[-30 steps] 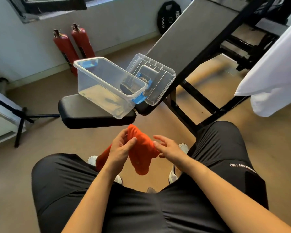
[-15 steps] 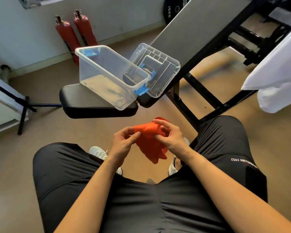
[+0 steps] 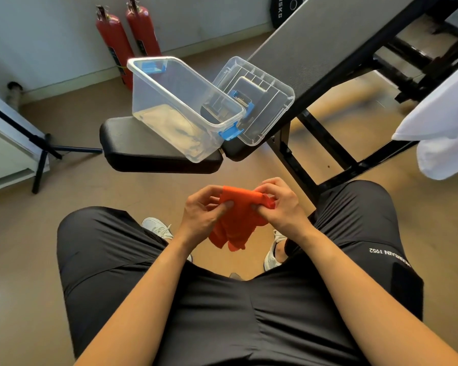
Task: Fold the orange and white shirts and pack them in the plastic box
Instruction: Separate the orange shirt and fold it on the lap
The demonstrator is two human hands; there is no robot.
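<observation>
A small orange shirt [image 3: 237, 220] hangs between my knees, bunched and partly folded. My left hand [image 3: 204, 210] pinches its upper left edge and my right hand [image 3: 278, 204] pinches its upper right edge, so the top edge is stretched between them. The clear plastic box [image 3: 175, 107] with blue clips stands open and empty on the black bench seat [image 3: 132, 151] just beyond my hands. Its clear lid [image 3: 265, 101] leans against the box's right side. A white shirt [image 3: 444, 122] hangs at the right edge of the view.
The grey inclined bench back [image 3: 328, 40] and its black frame [image 3: 315, 154] rise to the right. Two red fire extinguishers [image 3: 127, 35] stand by the wall, a weight plate [image 3: 286, 6] farther right. A black stand [image 3: 43, 149] is at the left. My white shoes [image 3: 156, 228] rest on the floor.
My right hand has taken hold of the orange shirt, and both hands have raised it and spread its top edge apart. The view has tilted down slightly.
</observation>
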